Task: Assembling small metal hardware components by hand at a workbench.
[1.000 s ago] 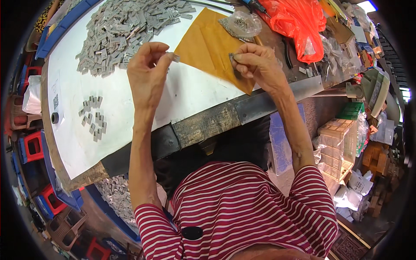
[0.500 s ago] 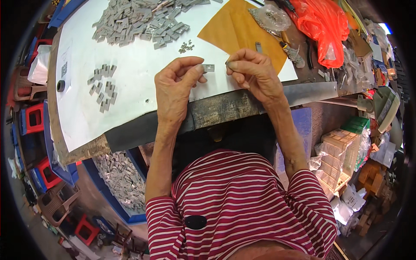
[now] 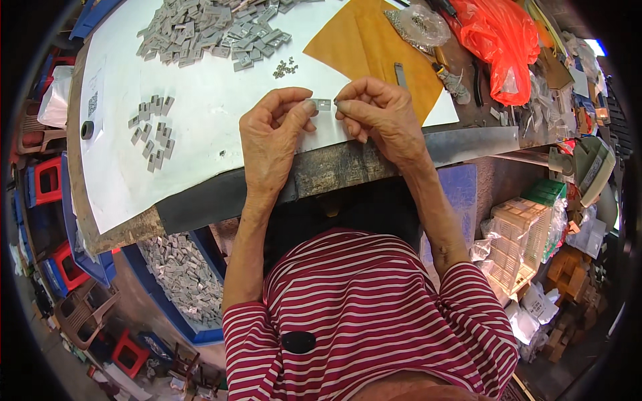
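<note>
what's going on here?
At a workbench, a person's left hand pinches a small grey plate; the right hand, at the plate's end, seems to hold a tiny dark piece. A heap of similar plates lies on the white sheet, with a smaller group to the left and tiny bits nearer the hands.

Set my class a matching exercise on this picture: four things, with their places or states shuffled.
1. left hand
2. dark ring
3. red bag
4. tiny parts

A. clustered on the white paper
B. pinching a grey piece
C. crumpled, toward the right of the bench
D. by the paper's left edge

Pairs: 1-B; 2-D; 3-C; 4-A
</note>
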`<state>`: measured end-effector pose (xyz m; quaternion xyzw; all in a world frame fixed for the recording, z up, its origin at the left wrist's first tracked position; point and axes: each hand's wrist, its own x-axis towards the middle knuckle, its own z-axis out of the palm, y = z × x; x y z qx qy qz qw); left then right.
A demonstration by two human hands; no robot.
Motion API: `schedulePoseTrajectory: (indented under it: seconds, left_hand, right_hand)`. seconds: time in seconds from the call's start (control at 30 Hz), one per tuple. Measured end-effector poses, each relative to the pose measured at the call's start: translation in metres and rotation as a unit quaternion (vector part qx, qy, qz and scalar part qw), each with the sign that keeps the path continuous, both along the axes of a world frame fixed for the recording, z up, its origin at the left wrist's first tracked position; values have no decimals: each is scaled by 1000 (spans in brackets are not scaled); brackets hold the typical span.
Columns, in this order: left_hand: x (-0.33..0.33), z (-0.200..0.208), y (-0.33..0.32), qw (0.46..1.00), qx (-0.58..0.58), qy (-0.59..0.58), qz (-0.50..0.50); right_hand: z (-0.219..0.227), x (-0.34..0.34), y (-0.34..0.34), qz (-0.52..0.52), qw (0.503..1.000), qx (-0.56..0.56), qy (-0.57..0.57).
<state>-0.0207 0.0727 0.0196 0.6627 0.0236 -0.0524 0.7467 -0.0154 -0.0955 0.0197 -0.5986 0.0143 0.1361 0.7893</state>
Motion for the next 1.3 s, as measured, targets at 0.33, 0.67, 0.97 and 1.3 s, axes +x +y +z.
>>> schedulePoseTrajectory:
  seconds: [0.33, 0.67, 0.97, 1.3]
  left_hand:
    - [-6, -3, -1, 996, 54, -60, -46]
    - [-7, -6, -1, 998, 4, -40, -45]
    - [-10, -2, -5, 999, -11, -15, -30]
    - [-10, -6, -2, 998, 22, -29, -58]
  right_hand:
    - [-2, 0, -5, 18, 998, 52, 0]
    - [2, -2, -4, 21, 999, -33, -34]
    - [3, -2, 0, 14, 997, -67, -38]
    - [0, -1, -3, 43, 996, -78, -23]
